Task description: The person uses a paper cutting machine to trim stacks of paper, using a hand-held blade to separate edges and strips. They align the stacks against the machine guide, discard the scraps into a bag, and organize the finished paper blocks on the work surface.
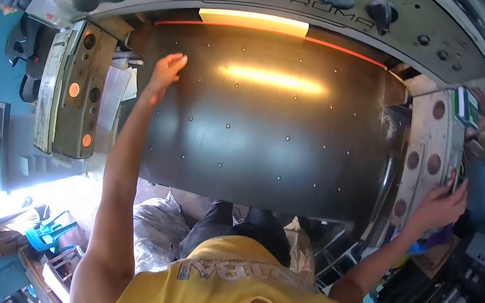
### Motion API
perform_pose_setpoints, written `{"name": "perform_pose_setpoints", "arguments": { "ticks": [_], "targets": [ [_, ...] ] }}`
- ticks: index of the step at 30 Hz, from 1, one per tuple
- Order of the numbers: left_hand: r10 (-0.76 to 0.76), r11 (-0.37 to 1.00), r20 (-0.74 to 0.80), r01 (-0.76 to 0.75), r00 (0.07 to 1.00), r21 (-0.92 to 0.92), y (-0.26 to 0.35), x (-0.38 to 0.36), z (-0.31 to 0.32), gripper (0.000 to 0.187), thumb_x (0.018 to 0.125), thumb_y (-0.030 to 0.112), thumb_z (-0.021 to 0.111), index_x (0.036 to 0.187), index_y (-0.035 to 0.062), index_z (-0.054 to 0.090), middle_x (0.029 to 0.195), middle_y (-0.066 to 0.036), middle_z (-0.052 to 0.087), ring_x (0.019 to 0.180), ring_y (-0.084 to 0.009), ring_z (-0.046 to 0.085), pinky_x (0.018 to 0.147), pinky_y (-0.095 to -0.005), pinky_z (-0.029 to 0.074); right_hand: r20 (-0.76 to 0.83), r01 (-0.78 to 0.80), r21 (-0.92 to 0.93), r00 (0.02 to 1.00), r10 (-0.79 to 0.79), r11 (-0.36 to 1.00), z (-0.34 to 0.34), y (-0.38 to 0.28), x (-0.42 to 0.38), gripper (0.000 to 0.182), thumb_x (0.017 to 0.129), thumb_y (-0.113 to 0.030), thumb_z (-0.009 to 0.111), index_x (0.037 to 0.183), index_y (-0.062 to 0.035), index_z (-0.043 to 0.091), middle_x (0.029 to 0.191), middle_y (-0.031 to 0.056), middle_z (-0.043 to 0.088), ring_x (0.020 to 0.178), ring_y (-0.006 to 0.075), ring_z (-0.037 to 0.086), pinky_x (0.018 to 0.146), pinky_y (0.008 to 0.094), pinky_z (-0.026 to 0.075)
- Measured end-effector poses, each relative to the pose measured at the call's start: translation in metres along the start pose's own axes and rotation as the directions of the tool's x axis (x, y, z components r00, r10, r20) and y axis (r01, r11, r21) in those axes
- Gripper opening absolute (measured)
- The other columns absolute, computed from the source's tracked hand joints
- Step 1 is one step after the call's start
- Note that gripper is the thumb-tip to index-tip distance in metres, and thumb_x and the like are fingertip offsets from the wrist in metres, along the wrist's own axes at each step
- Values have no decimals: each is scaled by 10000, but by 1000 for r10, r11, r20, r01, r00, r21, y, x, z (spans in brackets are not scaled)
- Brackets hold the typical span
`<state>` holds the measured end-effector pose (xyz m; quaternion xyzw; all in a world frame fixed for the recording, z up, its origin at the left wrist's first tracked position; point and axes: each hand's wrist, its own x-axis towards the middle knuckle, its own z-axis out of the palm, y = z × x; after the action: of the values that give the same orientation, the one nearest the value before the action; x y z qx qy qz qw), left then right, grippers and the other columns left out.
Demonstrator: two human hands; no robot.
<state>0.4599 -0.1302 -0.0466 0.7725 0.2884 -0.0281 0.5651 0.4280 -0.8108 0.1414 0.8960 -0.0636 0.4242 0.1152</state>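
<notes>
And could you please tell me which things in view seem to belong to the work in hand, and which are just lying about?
Seemingly in use:
- left hand, over the metal machine bed
- right hand, beside the right side table
- POLAR control panel

Apparently lying about:
- silvery plastic sack
- green-and-white box

A broad, dark metal table (pixel 252 156) is lying flat at the centre, rows of small round dots marking its top and pale scuffs showing near its 3 o'clock edge. A warm streak is gleaming toward 12 o'clock, a cooler sheen toward 6. At 3 o'clock, a pale side box (pixel 422 133) is standing along the table, bearing round brownish discs. By its outer edge a narrow dark item (pixel 453 178) is showing, too small to identify.
</notes>
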Motion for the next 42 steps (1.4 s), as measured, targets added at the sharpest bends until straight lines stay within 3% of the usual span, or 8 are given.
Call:
{"name": "perform_pose_setpoints", "arguments": {
  "ticks": [3, 4, 6, 11, 15, 30, 33, 42],
  "targets": [
    [-26, 986, -134, 4, 991, -164, 19, 73, 20, 703, 946, 492, 702, 1429, 7, 541, 1397, -188, 587, 1300, -302, 562, 1004, -459, 496, -54, 14, 498, 998, 15, 867, 55, -76, -34, 342, 981, -201, 631, 1250, 10, 635, 1135, 162, 677, 1048, 324, 646, 926, 442, 502],
    [-31, 978, -161, -2, 987, -207, 28, 89, 29, 701, 945, 496, 700, 1424, 8, 546, 1396, -185, 586, 1295, -306, 562, 997, -458, 498, 292, -349, 844, 936, 199, 408, 72, -139, -43, 354, 977, -186, 660, 1270, 11, 624, 1161, 144, 679, 1100, 307, 644, 972, 414, 504],
    [-41, 969, -208, -11, 977, -246, 41, 119, 45, 664, 938, 460, 705, 1408, 11, 565, 1401, -160, 587, 1267, -304, 565, 965, -457, 509, 475, -343, 768, 872, -121, 541, 116, -215, -41, 464, 965, -170, 686, 1373, 13, 567, 1220, 194, 672, 1155, 324, 650, 996, 411, 516],
    [-43, 960, -336, -54, 941, -275, 66, 157, 81, 446, 908, 330, 694, 1204, -3, 711, 1151, -171, 725, 1102, -244, 660, 895, -360, 498, 638, -578, 735, 767, -71, 356, 263, -376, -34, 599, 966, -397, 622, 1301, 97, 568, 1234, 320, 650, 1143, 441, 641, 977, 497, 502],
    [105, 991, -493, -50, 863, 123, 48, 189, 86, 533, 892, 470, 703, 1225, 55, 719, 1261, -224, 686, 1221, -378, 624, 1029, -445, 462, 771, -684, 583, 637, -32, 439, 265, -431, -4, 476, 894, -347, 663, 1056, 101, 689, 1087, 335, 687, 1036, 483, 661, 904, 520, 517],
    [175, 971, -378, -96, 909, 219, -40, -25, 38, 376, 886, 320, 725, 1068, -9, 736, 868, -193, 716, 835, -318, 677, 780, -428, 510, 788, -757, 611, 611, -81, 232, 128, -353, -130, 403, 850, -202, 698, 1207, -17, 711, 992, 185, 759, 941, 278, 732, 854, 370, 544],
    [58, 995, -370, -22, 927, 101, -68, -118, 28, 350, 908, 278, 755, 1058, -38, 727, 721, 4, 580, 696, -97, 505, 638, -297, 427, 825, -799, 564, 541, -160, 207, 73, -319, -174, 420, 891, -137, 702, 1278, 19, 656, 1042, 139, 753, 968, 233, 723, 864, 355, 551],
    [-96, 993, -297, 111, 950, 34, -151, -294, -17, 438, 861, 278, 782, 1174, -17, 703, 979, -140, 753, 872, -194, 680, 804, -338, 518, 856, -885, 446, 379, -351, 132, -52, -253, -264, 440, 944, 17, 667, 1363, 77, 548, 1233, 131, 673, 1119, 172, 643, 980, 304, 507]
  ]
}}
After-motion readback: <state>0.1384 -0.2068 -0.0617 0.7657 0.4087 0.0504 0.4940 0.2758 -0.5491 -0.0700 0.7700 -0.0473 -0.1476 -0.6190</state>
